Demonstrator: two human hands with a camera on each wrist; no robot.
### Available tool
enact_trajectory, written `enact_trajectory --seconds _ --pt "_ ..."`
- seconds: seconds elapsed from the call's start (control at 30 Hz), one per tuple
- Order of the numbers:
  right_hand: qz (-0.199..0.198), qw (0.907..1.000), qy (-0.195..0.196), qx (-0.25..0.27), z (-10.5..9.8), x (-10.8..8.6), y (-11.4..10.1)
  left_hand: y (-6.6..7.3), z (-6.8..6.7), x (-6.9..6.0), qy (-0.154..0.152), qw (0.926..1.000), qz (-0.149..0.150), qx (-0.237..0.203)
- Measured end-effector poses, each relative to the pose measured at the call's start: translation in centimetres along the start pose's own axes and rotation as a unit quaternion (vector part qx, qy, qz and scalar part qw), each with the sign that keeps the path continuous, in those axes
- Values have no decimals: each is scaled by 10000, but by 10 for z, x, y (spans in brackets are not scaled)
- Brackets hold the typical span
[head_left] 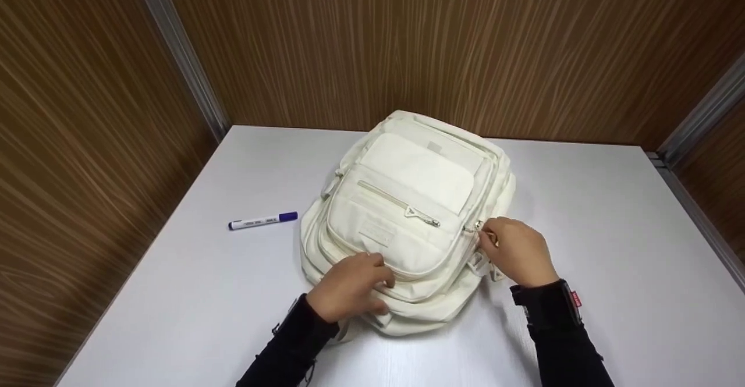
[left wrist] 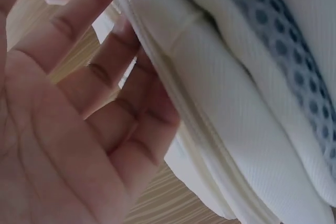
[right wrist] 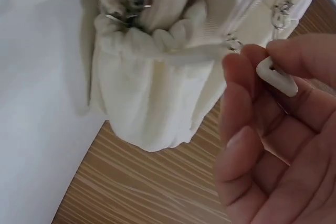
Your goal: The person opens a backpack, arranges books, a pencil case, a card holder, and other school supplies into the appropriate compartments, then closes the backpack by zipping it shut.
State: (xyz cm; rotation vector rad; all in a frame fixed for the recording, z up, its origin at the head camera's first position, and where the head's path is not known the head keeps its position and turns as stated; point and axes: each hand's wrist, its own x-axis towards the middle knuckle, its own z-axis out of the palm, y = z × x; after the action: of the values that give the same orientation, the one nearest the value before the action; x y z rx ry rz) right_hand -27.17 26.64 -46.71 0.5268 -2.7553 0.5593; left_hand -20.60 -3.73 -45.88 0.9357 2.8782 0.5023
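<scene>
A cream backpack [head_left: 407, 169] lies front side up on the white table, tilted, its top towards the back wall. At its lower end my left hand [head_left: 352, 285] holds the edge, fingers bent over the piped rim of the front [left wrist: 181, 93]; the fingertips are hidden behind that rim in the left wrist view. On the bag's right side my right hand [head_left: 518, 250] pinches a small white zipper pull [right wrist: 278, 80] between thumb and fingers. Close by are a metal slider [right wrist: 282, 11] and a gathered side pocket [right wrist: 149, 90].
A white marker with a purple cap [head_left: 263, 220] lies left of the backpack on the white table [head_left: 192, 294]. Wood-grain panels [head_left: 442, 49] close off the back and sides. A second zipper with a triangular pull [head_left: 416, 212] crosses the bag's front.
</scene>
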Motion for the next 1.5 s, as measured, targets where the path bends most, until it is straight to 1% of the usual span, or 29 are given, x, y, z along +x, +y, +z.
enact_trajectory --seconds 0.1,0.2,0.33,0.47,0.6,0.67,0.73,0.8,0.87,1.0,1.07,1.13,1.2,1.3,1.37,1.5 --pt "-131 9986 -455 242 -6 0 -12 1 3 1 177 9997 9 170" --pt "-312 9969 -676 243 -9 -1 -25 2 7 2 388 9987 20 343" --pt "-566 9968 -563 -47 -10 -5 -36 3 11 4 701 9955 74 633" --pt "-772 9957 -466 -217 -10 -8 -44 5 17 8 950 9909 85 945" --pt "-875 9948 -413 -334 -10 -11 -49 9 21 12 1061 9869 44 1212" --pt "-909 9940 -483 -364 -10 -11 -53 12 22 14 1068 9862 23 1265" --pt "-991 9924 -636 -368 -10 -13 -58 17 24 17 1084 9853 1 1321" --pt "-1118 9899 -828 -278 -10 -14 -65 21 26 21 1128 9839 -28 1387" --pt "-1315 9860 -1027 -74 -11 -15 -72 27 29 27 1230 9820 -61 1431" --pt "-1656 9738 -1484 479 -9 -16 -80 38 35 38 1688 9740 -58 1507" --pt "-1669 9693 -1675 669 -7 -15 -79 43 38 44 1941 9693 -30 1508" --pt "-1560 9685 -1779 778 -8 -13 -74 47 40 48 2078 9668 37 1484" --pt "-1379 9699 -1821 846 -12 -12 -67 49 39 49 2019 9696 105 1380" --pt "-1063 9736 -1828 863 -22 -10 -57 46 31 45 1709 9791 208 1082" --pt "-887 9764 -1789 825 -27 -10 -52 41 23 39 1460 9850 196 899" --pt "-582 9801 -1734 766 -35 -10 -44 22 10 22 1100 9914 152 698"
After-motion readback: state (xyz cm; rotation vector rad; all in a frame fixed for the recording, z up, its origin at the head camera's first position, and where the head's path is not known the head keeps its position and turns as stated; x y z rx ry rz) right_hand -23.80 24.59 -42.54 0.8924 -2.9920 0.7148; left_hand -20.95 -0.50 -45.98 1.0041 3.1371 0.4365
